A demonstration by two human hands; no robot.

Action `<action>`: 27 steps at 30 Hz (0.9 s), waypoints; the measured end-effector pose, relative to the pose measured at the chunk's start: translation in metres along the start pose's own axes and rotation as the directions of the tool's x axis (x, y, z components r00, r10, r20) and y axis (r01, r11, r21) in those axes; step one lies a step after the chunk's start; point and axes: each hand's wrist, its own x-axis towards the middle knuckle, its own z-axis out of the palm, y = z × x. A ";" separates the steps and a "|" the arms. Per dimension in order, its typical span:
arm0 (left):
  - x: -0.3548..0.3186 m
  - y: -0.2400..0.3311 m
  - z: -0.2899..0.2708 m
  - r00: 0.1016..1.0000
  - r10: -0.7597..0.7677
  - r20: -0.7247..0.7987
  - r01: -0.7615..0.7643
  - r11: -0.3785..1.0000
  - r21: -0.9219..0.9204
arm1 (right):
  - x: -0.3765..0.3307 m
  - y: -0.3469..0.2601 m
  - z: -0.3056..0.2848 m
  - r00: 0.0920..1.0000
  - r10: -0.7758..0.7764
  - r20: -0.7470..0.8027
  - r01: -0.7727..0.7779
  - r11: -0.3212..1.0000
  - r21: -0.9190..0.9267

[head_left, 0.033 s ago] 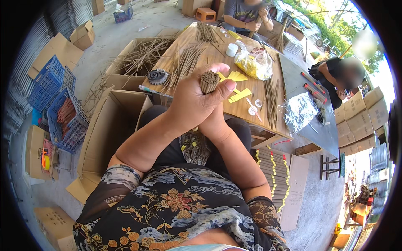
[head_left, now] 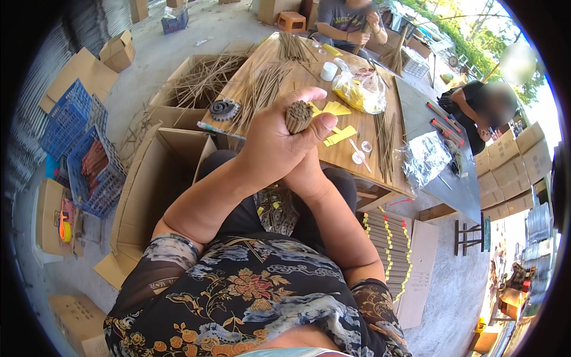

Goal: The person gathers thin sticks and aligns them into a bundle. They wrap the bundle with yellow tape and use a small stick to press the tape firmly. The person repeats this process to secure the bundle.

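A tight round bundle of thin brown incense sticks (head_left: 298, 114) stands end-on toward me above the near edge of the table. My left hand (head_left: 266, 141) is closed round its side, thumb and forefinger reaching past the cut ends. Just below, my right hand (head_left: 306, 171) is pressed against the left one and lower on the bundle; its fingers are mostly hidden behind the left hand. Yellow paper strips (head_left: 341, 135) lie on the wooden table (head_left: 303, 74) right behind the bundle. Loose sticks (head_left: 262, 89) are spread to the left of them.
A black toothed round holder (head_left: 224, 109) sits at the table's left corner. Open cardboard boxes (head_left: 160, 172) and blue crates (head_left: 98, 202) stand on my left. Banded stick bundles (head_left: 388, 244) lie low on my right. One person (head_left: 351, 24) works across the table, another (head_left: 476, 110) at far right.
The ends of the incense bundle have turned slightly within my grip. My hands and arms stay in nearly the same place.
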 end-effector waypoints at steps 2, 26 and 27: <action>0.002 0.008 -0.004 0.989 0.149 -0.001 -0.147 0.977 0.152 | 0.004 -0.006 -0.003 0.994 -0.060 0.087 0.057 0.998 0.038; -0.069 -0.004 -0.020 0.493 -0.587 0.642 0.684 0.717 0.131 | -0.062 -0.015 -0.021 0.979 -0.176 -0.102 0.098 0.848 -0.520; -0.071 -0.007 -0.026 0.453 -0.583 0.674 0.767 0.641 0.038 | -0.062 -0.014 -0.019 0.983 -0.147 -0.108 0.076 0.867 -0.493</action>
